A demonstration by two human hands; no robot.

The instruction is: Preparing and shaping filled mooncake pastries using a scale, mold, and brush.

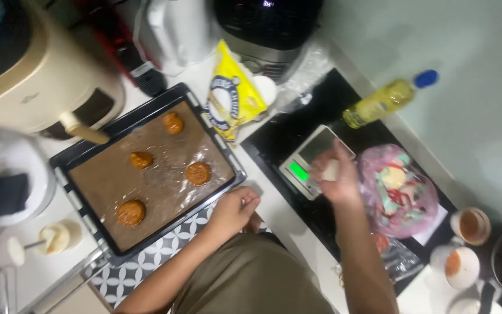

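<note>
My left hand (235, 208) rests with curled fingers on the counter, touching the near right edge of a dark baking tray (231, 154). The tray is lined with brown paper and carries several round brown cookies (198, 173). My right hand (335, 173) is raised over a small kitchen scale (303, 171) with a green display, its fingers closed on a pale lump of dough (332, 170). A pink plastic bag (398, 192) with colourful contents lies just right of that hand.
A yellow packet (229, 100) leans behind the tray. An oil bottle with a blue cap (386, 100) lies on the black hob (280, 136). A beige appliance (27, 70), a white jug and a dark cooker stand at the back. Two small cups (470, 225) sit at the right.
</note>
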